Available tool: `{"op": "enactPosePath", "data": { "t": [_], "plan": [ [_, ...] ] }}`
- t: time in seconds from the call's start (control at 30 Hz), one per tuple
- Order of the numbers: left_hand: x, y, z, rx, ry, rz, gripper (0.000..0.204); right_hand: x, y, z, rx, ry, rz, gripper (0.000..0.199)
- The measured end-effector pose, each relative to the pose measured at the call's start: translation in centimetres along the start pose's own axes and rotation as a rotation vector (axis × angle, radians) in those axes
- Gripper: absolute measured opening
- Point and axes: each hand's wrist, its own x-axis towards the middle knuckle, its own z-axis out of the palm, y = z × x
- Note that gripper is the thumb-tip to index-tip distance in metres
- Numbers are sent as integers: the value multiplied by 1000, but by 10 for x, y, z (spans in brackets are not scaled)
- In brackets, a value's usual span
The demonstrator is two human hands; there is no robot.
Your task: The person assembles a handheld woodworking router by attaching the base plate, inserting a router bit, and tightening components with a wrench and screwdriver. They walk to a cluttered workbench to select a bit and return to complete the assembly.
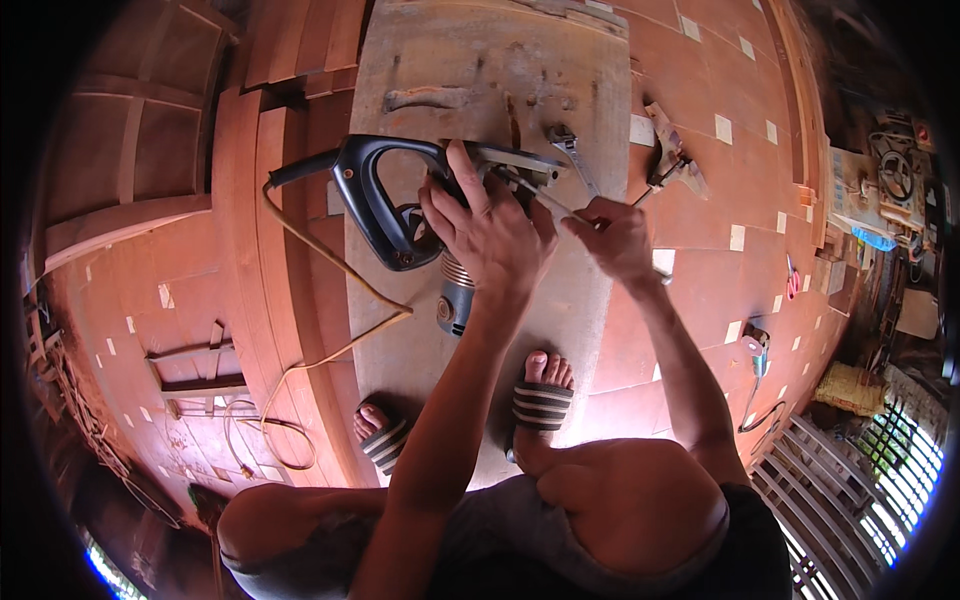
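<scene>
Centrally, a black-handled power tool [400,205] lies on its side on a worn grey board [420,60], its silvery motor housing pointing toward six o'clock. The left hand [488,228] lies spread over the tool's body, fingers pressing down on it rather than wrapped around it. At three o'clock from it, the right hand [618,238] pinches a thin metal tool [545,200] whose shaft reaches into the tool's metal front end. An adjustable wrench [570,150] rests on the board at one o'clock, just beyond the hands. An orange cord [330,260] trails from the handle toward seven o'clock, looping across reddish wooden planks [270,200]. Below the board, two feet in striped sandals [542,400] stand at six o'clock. The floor is red tile [720,180] with small pale inset squares. Another hand tool [675,160] lies on the tile at two o'clock, and cluttered gear sits at the far right rim. Panelled wooden pieces [140,130] lie at ten o'clock.
</scene>
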Motion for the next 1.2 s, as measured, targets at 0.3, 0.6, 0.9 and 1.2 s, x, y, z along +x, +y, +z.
{"op": "enactPosePath", "data": {
  "t": [0.3,0.6,0.9,1.2],
  "plan": [
    [-1,9,0,14,-34,188,46,-48,16,28,230,172,191,20],
    [9,15,2,-37,-169,486,44,-88,8,56,488,323,459,28],
    [32,17,-8,32,-320,514,46,-86,-10,53,486,323,553,35],
    [59,10,-22,71,-443,641,36,-78,-42,115,674,443,573,40]
  ]
}}
